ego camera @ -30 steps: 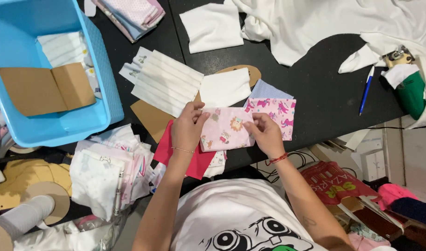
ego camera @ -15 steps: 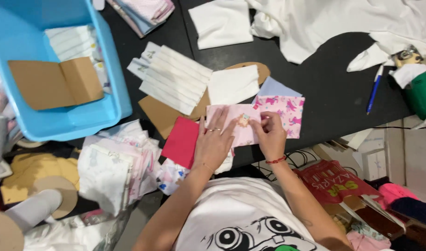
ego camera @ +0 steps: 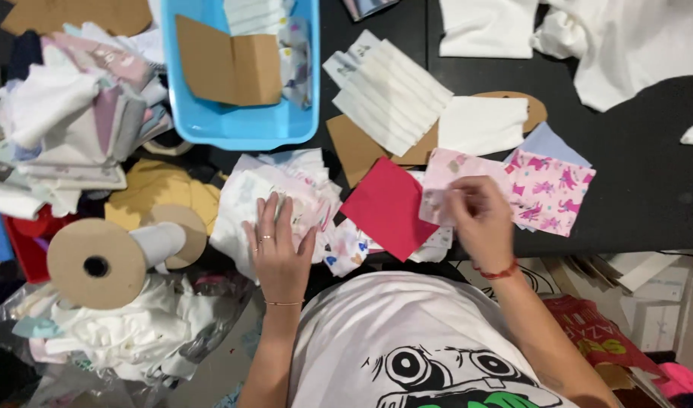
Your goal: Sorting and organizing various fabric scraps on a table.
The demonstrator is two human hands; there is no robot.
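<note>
Pale pink printed cloth piece (ego camera: 456,181) lies at the near edge of the black table (ego camera: 648,189), between a red cloth square (ego camera: 388,205) on one side and a brighter pink patterned piece (ego camera: 552,189) on the other. Right hand (ego camera: 478,219) rests on its near corner, fingers curled and pinching the fabric edge; red cord bracelet at that wrist. Left hand (ego camera: 278,249) well apart from it, open and flat, fingers spread, palm down on a loose pile of white printed cloths (ego camera: 286,193) beside the red square. Ring and thin bracelet on that hand.

Farther back on the table: a fan of white folded strips (ego camera: 392,94), a white folded rectangle (ego camera: 482,125) lying on brown card shapes (ego camera: 354,147). A light blue piece (ego camera: 554,143) shows from under the bright pink one. Blue plastic bin (ego camera: 240,125) holds a folded brown card (ego camera: 229,68). Off the person's left side, a cardboard spool (ego camera: 97,264), a yellow cloth (ego camera: 161,196), stacked folded fabrics (ego camera: 74,113). Large white sheet (ego camera: 633,45) bunched at the far corner.
</note>
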